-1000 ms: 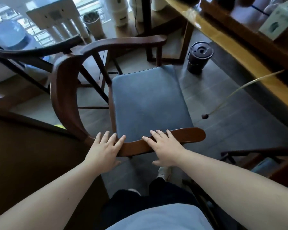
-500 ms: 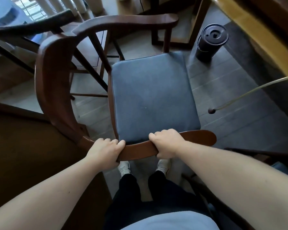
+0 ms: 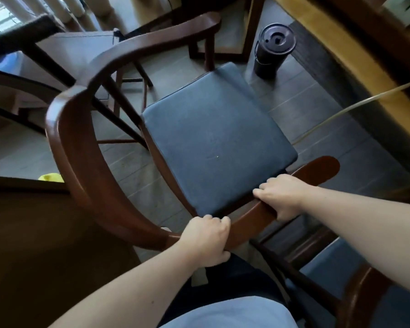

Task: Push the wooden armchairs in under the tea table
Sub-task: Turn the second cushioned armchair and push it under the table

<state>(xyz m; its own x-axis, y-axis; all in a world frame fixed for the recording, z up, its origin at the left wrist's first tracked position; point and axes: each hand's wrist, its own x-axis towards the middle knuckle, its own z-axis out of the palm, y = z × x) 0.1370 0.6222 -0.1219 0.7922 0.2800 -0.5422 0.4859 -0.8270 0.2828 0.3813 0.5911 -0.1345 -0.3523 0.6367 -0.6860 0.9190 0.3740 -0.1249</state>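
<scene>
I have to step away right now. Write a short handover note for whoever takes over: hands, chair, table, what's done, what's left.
Left hand: closed on the armchair's curved rail, near the bend.
Right hand: closed on the same rail, nearer its tip.
Chair: blue seat in the open, not under the tea table at upper right.
A black canister stands on the floor between chair and table.
Done: grip taken.
Left: turn the chair, push it in; another armchair waits at lower right.
</scene>
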